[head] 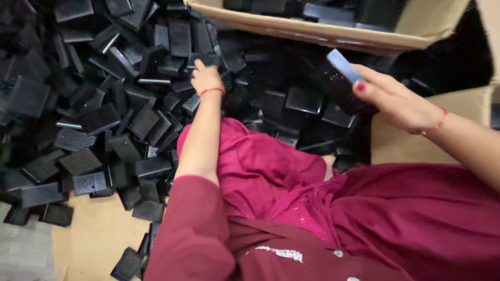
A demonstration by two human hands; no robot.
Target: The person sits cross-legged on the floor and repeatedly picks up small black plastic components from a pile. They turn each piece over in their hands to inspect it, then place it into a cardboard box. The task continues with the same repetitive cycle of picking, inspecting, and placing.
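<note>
The left hand (205, 78) is stretched out over a large heap of black plastic cases (94, 119) that covers the floor ahead of the person's knees, and its fingers (199, 64) are curled down onto one dark piece at the top of the heap, near the edge of a cardboard box (312, 28); whether that piece is already pinched or only touched cannot be told, since the fingertips are hidden against the black parts. The right hand (396, 101) is raised to the side, and a flat rectangular case (344, 65) is held in it between the thumb and the fingers, tilted, with its pale face turned up and one end sticking out past the fingertips. More black cases are seen inside the cardboard box, and a sheet of cardboard (99, 234) lies under the near edge of the heap. For the pick to be done well, a single piece lying loose on top is best chosen, not one wedged under its neighbours, and it is best gripped by its two long edges so that it does not twist out of the fingers. The vented faces look thin, so pressure is better kept on the rims. The case in the right hand is judged to be held securely enough, though a firmer grip nearer its middle would steady it while the other arm is reaching.
</note>
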